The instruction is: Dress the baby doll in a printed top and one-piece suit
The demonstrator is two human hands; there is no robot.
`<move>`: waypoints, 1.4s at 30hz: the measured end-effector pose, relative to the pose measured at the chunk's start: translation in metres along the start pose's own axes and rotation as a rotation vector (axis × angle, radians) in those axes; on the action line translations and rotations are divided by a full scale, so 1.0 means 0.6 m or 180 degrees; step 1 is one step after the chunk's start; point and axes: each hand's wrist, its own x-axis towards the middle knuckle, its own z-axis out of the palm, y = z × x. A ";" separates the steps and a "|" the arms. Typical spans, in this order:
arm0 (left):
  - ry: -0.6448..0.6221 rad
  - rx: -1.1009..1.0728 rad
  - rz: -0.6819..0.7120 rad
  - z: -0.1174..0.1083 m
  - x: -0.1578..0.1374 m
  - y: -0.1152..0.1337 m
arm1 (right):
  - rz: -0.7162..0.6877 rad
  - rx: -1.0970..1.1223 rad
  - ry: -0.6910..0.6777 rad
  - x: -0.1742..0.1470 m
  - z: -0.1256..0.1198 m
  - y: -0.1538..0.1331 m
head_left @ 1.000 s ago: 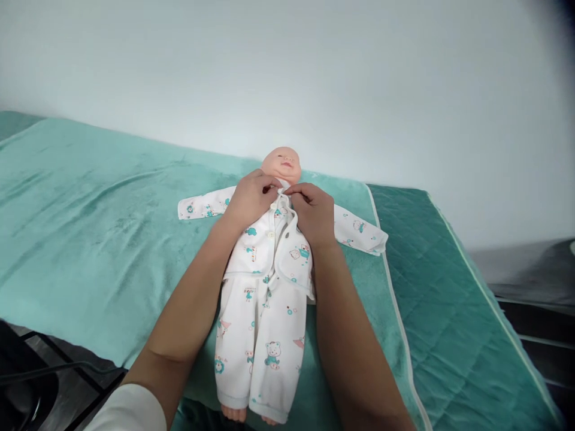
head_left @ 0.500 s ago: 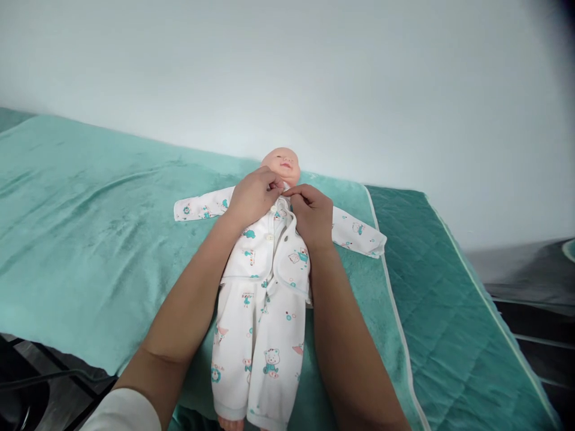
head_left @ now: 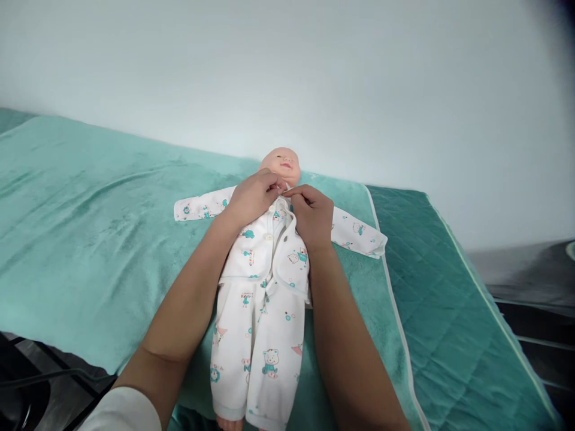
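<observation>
A baby doll (head_left: 282,163) lies on its back, its head toward the wall and its arms spread out. It wears a white printed jacket (head_left: 248,254) and matching trousers (head_left: 275,359). At the doll's neck, my left hand (head_left: 256,194) pinches the jacket's collar edge. Close beside it, my right hand (head_left: 313,215) is closed on the other side of the collar, fingertips meeting those of the left. Below my hands the jacket front hangs apart, with buttons showing along one edge. Whatever lies between my fingertips is too small to make out.
A light green blanket (head_left: 90,239) lies under the doll, its pale edge running down on the right. Beyond that edge is a darker quilted cover (head_left: 449,299). A white wall (head_left: 287,72) rises behind. Dark frame parts (head_left: 22,383) show at lower left.
Almost nothing differs. My fingertips have shifted very slightly at the collar, and the doll stays in place.
</observation>
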 end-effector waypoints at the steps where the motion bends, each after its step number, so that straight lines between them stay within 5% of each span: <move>1: -0.0016 0.0010 -0.0044 -0.001 -0.001 0.002 | -0.0002 0.0004 -0.0002 0.000 0.000 0.000; 15: 0.0164 -0.1169 -0.0721 0.009 0.014 -0.021 | 0.0173 -0.0032 0.0122 -0.001 0.002 0.000; 21: 0.0454 -0.1279 -0.0357 0.017 0.014 -0.033 | 0.0183 -0.0033 0.0014 0.000 0.001 0.003; 30: 0.0699 -0.0361 0.0137 0.019 -0.020 -0.020 | 0.0317 -0.0089 -0.0408 -0.007 -0.010 -0.006; 37: 0.1044 -0.0398 0.0250 0.021 -0.090 -0.015 | 0.0075 -0.0461 -0.0336 -0.071 -0.021 -0.042; 42: 0.0937 -0.0550 0.0210 0.022 -0.115 -0.013 | 0.0052 -0.0912 -0.0199 -0.118 -0.023 -0.065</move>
